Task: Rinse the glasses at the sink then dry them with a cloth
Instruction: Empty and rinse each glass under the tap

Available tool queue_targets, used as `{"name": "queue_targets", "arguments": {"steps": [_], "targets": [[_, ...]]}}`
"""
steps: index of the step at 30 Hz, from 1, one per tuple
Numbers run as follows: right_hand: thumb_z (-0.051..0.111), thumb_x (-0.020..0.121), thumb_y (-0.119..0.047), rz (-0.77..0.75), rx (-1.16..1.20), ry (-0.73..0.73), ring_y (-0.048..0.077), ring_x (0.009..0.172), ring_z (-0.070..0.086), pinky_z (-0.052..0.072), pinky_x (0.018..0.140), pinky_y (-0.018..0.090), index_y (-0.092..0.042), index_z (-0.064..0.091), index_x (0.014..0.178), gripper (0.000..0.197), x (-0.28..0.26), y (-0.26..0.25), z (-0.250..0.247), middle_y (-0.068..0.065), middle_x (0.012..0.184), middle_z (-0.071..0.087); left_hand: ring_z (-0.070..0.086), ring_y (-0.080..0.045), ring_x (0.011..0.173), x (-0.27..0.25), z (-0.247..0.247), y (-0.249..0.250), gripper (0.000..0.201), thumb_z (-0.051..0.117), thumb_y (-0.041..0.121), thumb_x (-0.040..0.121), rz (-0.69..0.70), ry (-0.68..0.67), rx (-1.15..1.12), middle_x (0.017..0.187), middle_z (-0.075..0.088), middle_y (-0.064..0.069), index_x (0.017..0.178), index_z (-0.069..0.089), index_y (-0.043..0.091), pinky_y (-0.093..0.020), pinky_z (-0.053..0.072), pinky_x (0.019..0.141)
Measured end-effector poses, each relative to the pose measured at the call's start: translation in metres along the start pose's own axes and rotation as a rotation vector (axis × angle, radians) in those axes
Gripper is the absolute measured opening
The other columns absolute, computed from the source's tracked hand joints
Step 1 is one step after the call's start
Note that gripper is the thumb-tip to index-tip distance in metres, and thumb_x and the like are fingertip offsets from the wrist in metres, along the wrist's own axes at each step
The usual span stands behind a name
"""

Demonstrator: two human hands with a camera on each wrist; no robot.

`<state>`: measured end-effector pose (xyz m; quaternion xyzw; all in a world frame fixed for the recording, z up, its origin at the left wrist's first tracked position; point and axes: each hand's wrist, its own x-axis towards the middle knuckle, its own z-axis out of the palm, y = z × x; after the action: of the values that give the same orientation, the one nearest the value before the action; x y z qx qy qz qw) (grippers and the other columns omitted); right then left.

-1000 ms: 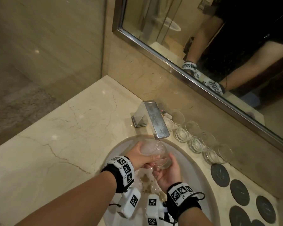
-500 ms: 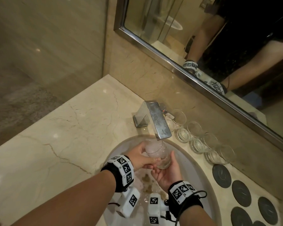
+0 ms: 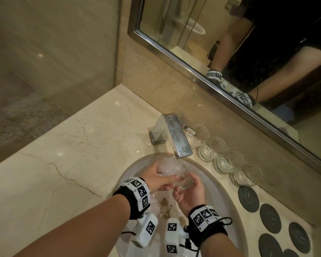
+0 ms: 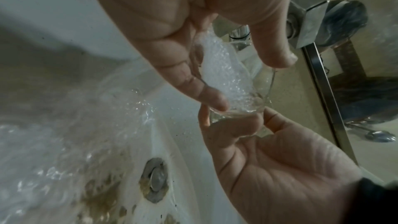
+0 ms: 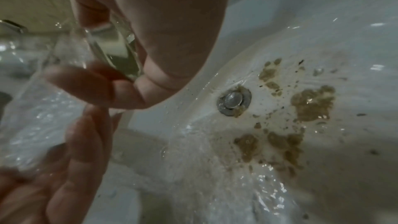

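Observation:
I hold a clear glass [image 3: 176, 173] tilted under the chrome tap [image 3: 176, 139], over the white sink [image 3: 228, 199]. Foamy water [image 4: 221, 72] runs into its mouth. My left hand [image 3: 160, 178] grips the glass near the rim, thumb on one side and fingers on the other. My right hand [image 3: 189, 191] cups its thick base [image 5: 116, 52] from below with curled fingers. In the left wrist view the glass [image 4: 241, 101] sits between both hands. Several more clear glasses [image 3: 224, 157] stand in a row on the counter right of the tap.
Brown residue [image 5: 310, 103] lies in the basin around the metal drain [image 5: 233, 101]. Several dark round coasters [image 3: 270, 217] sit at the counter's right. A marble counter [image 3: 63, 154] stretches left. The mirror [image 3: 230, 43] hangs behind the glasses.
The glass has stayed under the running tap; both hands have shifted only slightly around it.

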<state>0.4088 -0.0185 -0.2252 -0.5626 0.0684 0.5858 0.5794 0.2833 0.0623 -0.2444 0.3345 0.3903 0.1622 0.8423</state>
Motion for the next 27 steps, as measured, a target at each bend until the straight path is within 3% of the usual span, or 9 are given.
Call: {"name": "queue_targets", "arguments": {"steps": [2,5,10,12,14,17,20,24,27], "targets": [[0.053,0.087,-0.05,-0.02,-0.054,0.05,0.01,0.038,0.042,0.042,0.037,0.019,-0.004,0.064,0.1,0.05,0.001,0.0,-0.002,0.004,0.06,0.057,0.07,-0.023,0.073,0.0,-0.001,-0.002,0.112,0.089,0.016,0.06,0.0,-0.018,0.026,0.109,0.067,-0.024,0.149,0.022,0.019,-0.03,0.06,0.069],[0.044,0.087,-0.066,-0.001,-0.094,0.056,0.011,0.043,0.048,0.047,0.041,0.021,-0.003,0.063,0.116,0.072,0.0,0.001,-0.003,0.007,0.069,0.06,0.067,-0.022,0.068,-0.005,0.0,0.001,0.073,0.079,0.002,0.073,0.017,-0.025,0.038,0.095,0.069,-0.019,0.136,0.043,0.017,-0.03,0.059,0.07],[0.055,0.086,-0.044,0.027,0.022,0.098,0.017,0.051,0.054,0.05,0.042,0.024,0.001,0.05,0.13,0.063,0.004,-0.002,-0.009,0.014,0.077,0.06,0.069,-0.025,0.071,-0.012,0.003,0.005,0.046,0.073,-0.005,0.077,0.024,-0.017,-0.028,0.107,0.06,-0.01,0.109,0.056,0.022,-0.027,0.06,0.065],[0.058,0.084,-0.049,-0.018,-0.013,0.153,0.012,0.044,0.046,0.045,0.039,0.022,-0.002,0.054,0.128,0.064,0.006,-0.001,-0.009,0.008,0.069,0.056,0.069,-0.028,0.077,-0.011,0.0,0.004,0.049,0.075,-0.001,0.076,-0.001,-0.025,-0.011,0.106,0.06,-0.009,0.113,0.055,0.023,-0.028,0.06,0.069],[0.06,0.084,-0.051,-0.134,-0.107,0.232,0.012,0.043,0.043,0.043,0.042,0.023,-0.007,0.062,0.117,0.054,-0.001,-0.005,-0.004,0.003,0.064,0.052,0.071,-0.03,0.084,-0.011,-0.004,0.004,0.077,0.081,0.011,0.068,-0.034,-0.015,0.06,0.1,0.063,-0.009,0.135,0.045,0.02,-0.033,0.06,0.077],[0.069,0.078,-0.048,-0.416,-0.525,0.455,0.014,0.07,0.065,0.056,0.065,0.035,-0.029,0.066,0.098,0.028,-0.013,-0.014,0.001,0.001,0.089,0.066,0.072,-0.028,0.088,-0.008,-0.009,-0.001,0.102,0.086,0.028,0.056,-0.068,0.022,0.164,0.113,0.061,-0.009,0.144,0.036,0.018,-0.033,0.059,0.077],[0.077,0.068,-0.048,-0.619,-0.879,0.516,0.014,0.108,0.056,0.048,0.097,0.039,-0.033,0.063,0.114,0.05,-0.02,-0.019,-0.001,-0.003,0.118,0.058,0.07,-0.025,0.085,-0.011,-0.008,-0.005,0.09,0.084,0.023,0.069,-0.061,0.028,0.177,0.122,0.053,-0.009,0.144,0.034,0.017,-0.029,0.059,0.073],[0.073,0.079,-0.039,-0.627,-0.819,0.539,0.015,0.097,0.061,0.05,0.083,0.032,-0.024,0.063,0.118,0.043,-0.024,-0.021,0.004,-0.001,0.113,0.061,0.069,-0.025,0.084,-0.01,-0.004,-0.005,0.086,0.082,0.021,0.074,-0.062,0.026,0.158,0.121,0.054,-0.01,0.144,0.033,0.016,-0.033,0.059,0.078],[0.06,0.088,-0.042,-0.235,-0.259,0.375,0.019,0.063,0.062,0.053,0.052,0.03,-0.015,0.066,0.098,0.029,-0.025,-0.021,0.015,0.005,0.082,0.064,0.069,-0.024,0.086,-0.012,-0.002,0.0,0.087,0.082,0.022,0.073,-0.028,0.0,0.148,0.125,0.054,-0.007,0.145,0.034,0.018,-0.033,0.059,0.077]]}}
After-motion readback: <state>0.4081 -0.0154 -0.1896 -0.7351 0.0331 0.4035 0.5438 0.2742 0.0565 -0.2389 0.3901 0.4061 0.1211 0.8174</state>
